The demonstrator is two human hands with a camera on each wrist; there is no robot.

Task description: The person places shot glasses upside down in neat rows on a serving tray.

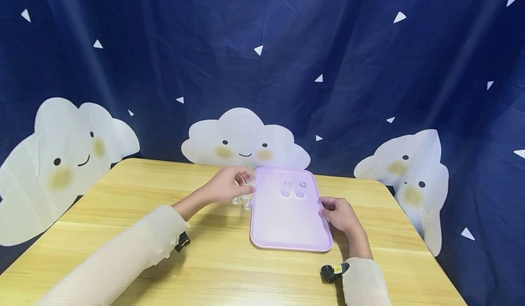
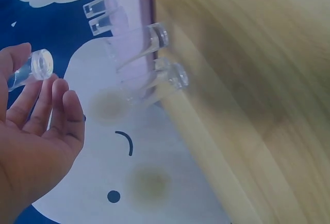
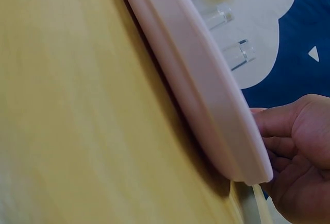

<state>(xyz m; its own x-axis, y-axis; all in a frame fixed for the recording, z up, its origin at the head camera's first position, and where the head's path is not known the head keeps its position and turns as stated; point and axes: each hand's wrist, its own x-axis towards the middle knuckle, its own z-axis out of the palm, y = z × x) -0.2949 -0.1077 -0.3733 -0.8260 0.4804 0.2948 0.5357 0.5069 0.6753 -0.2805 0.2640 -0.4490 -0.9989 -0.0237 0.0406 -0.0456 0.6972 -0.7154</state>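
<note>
Left hand (image 1: 229, 184): reaches to the centre of the head view; pinches a small clear cylindrical cup (image 2: 42, 65) between thumb and fingers — a narrow grip.
Held cup: sits at the left edge of the left wrist view, thick base outward, partly covered by the hand.
Right hand (image 1: 341, 214): right of centre in the lower half of the head view; holds the right rim of a shallow, pale lilac rectangular tray (image 1: 289, 224) with curled fingers.
Tray: lies in the lower centre of the head view on a light wood-grain table (image 1: 205, 260); has rounded corners and a raised lip.
Two clear cylindrical tray cups (image 1: 285, 189): stand side by side, apart, in the upper part of the tray; show at the upper right of the right wrist view.
Two clear cylindrical table cups (image 2: 161, 34): stand close together just left of the tray, below the left hand in the head view.
Cream sleeves (image 1: 119, 260): enter from the bottom of the head view — with small black devices (image 1: 328, 273) at the wrists.
Navy blue cloth (image 1: 221, 33): hangs across the upper frame, printed with white triangles and smiling white clouds (image 1: 246, 133).
</note>
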